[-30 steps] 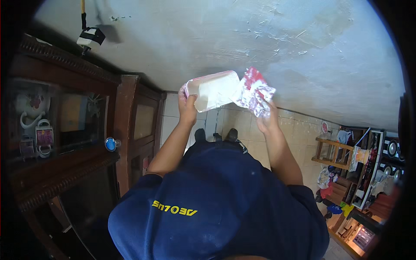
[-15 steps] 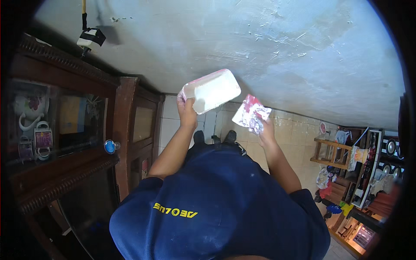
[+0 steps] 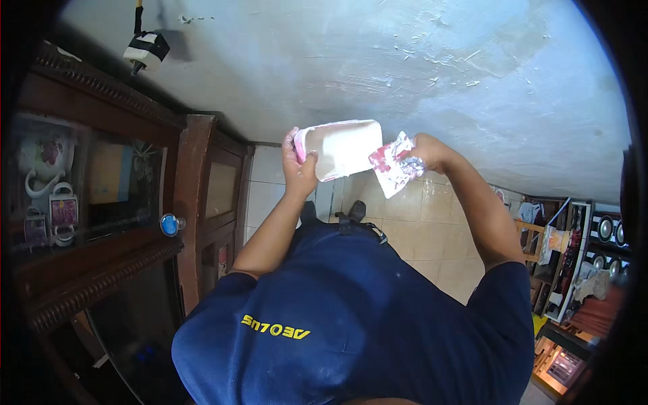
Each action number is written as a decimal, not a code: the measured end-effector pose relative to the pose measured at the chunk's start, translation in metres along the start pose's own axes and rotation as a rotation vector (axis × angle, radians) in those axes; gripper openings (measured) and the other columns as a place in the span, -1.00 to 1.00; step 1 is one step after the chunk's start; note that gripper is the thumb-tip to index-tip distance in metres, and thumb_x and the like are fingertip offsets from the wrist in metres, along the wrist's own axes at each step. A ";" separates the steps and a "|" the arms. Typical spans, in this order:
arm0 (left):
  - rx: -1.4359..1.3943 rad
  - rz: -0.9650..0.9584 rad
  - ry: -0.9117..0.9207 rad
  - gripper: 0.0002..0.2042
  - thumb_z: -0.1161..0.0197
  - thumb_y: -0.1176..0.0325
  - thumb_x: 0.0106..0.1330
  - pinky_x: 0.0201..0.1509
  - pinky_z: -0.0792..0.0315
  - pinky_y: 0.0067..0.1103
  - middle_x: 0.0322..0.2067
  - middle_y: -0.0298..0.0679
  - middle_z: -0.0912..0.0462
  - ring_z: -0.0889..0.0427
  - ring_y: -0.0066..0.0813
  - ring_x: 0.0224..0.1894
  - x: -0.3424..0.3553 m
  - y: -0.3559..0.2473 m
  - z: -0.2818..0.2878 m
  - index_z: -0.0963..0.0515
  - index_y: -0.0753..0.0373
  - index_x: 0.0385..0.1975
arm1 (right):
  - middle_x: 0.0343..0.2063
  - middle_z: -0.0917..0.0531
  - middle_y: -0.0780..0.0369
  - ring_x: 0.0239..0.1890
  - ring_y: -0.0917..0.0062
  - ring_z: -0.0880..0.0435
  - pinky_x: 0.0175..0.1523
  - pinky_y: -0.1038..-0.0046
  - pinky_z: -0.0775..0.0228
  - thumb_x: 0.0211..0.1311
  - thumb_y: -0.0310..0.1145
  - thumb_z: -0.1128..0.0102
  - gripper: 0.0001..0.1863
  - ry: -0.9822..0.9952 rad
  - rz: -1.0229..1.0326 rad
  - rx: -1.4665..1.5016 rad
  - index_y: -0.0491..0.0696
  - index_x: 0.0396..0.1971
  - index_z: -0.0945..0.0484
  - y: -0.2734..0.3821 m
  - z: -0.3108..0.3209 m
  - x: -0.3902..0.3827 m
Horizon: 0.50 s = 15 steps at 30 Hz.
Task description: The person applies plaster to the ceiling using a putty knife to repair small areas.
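My left hand [image 3: 300, 165] grips the left end of a shallow rectangular tub [image 3: 343, 148] with a pink outer side, its inside coated with white paste. My thumb lies over the near rim. Close to the tub's right end, my right hand [image 3: 428, 154] is closed on a flat scraper [image 3: 391, 165], red and smeared with white, its edge at or very near the rim. I cannot tell whether the two touch. Beyond them rises a wall [image 3: 432, 74] with rough, whitish patches and ridges.
On the left stands a dark wooden cabinet [image 3: 196, 162] with glass panes, cups [image 3: 64, 209] behind them. A power socket [image 3: 147, 50] hangs by the wall. Pale tiles [image 3: 405, 216] cover the floor. Shelving [image 3: 570, 263] with cloths and speakers [image 3: 607, 229] is at the right.
My right hand has swung up and around with the scraper, its elbow now out to the right. The tub has shifted slightly right and levelled, still in my left hand.
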<state>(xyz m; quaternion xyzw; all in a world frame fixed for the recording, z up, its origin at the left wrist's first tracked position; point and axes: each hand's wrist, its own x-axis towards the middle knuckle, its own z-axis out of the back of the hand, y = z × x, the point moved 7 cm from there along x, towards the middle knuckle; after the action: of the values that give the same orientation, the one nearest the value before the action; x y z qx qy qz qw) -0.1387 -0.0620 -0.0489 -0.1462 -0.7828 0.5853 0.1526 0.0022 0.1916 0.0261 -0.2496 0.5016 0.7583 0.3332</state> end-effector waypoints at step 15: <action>0.031 0.089 0.049 -0.38 -0.14 0.57 0.16 0.23 -0.30 -0.45 0.07 -0.06 -0.39 -0.43 -0.35 0.11 -0.010 0.005 -0.015 -0.11 0.38 0.27 | -0.40 -0.69 0.25 -0.47 0.70 -0.67 -0.50 0.70 -0.47 0.19 -0.49 -0.18 -0.77 0.372 -0.063 0.762 -0.21 -0.15 -0.58 -0.015 -0.076 0.030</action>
<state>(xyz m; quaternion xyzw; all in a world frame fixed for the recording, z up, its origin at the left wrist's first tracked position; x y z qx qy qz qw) -0.1230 -0.0514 -0.0506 -0.1927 -0.7623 0.6000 0.1477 -0.0030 0.1325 -0.0323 -0.2566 0.7898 0.4501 0.3284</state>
